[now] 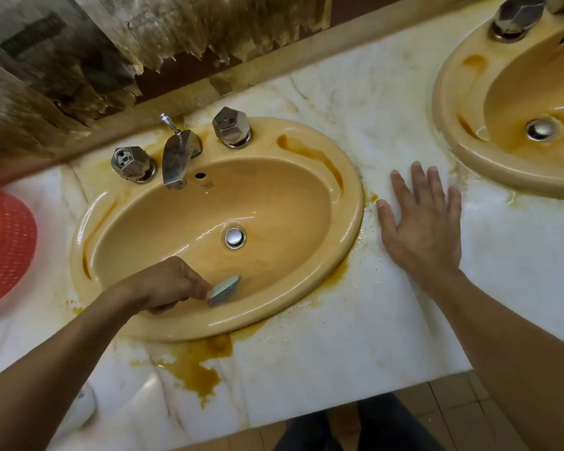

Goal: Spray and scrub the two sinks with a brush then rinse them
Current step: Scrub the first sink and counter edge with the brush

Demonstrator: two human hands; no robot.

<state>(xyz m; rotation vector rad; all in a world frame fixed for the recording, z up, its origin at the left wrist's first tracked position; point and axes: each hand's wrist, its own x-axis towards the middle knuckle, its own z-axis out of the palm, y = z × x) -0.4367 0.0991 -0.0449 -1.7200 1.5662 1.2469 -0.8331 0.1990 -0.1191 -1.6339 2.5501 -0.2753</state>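
**Left hand** point(170, 284): the fingers are curled round the handle end of a pale green brush point(225, 289), knuckles up, with the wrist dipped over the near rim. The forearm enters from the lower left. The bristles meet the near inner wall of the left sink point(352, 222), below and a little left of the drain stopper point(234, 237).

**Right hand** point(424, 222): released and holding nothing, with the fingers straight and spread and the palm flat on the table point(339, 353) between the two basins. It reads as a brace for the leaning body, the arm reaching in from the lower right.

**Step in hand, by judgement:** scrubbing the left sink. Spraying there appears to be done, since the bowl is wet and glossy. No spray bottle is in view.

**Next move:** it calls for working the brush round the bowl wall and up onto the rim, where orange-brown residue lies in the recesses at both ends. Rinsing from the spout point(176, 161) follows.

**Right sink** point(446, 125): partly out of frame at the upper right, it shows similar residue on its rim. Whether it has been scrubbed cannot be told.

**Outward:** an orange-brown stain point(199, 369) spreads over the table in front of the left sink. A red basket point(4, 249) stands at the far left edge.
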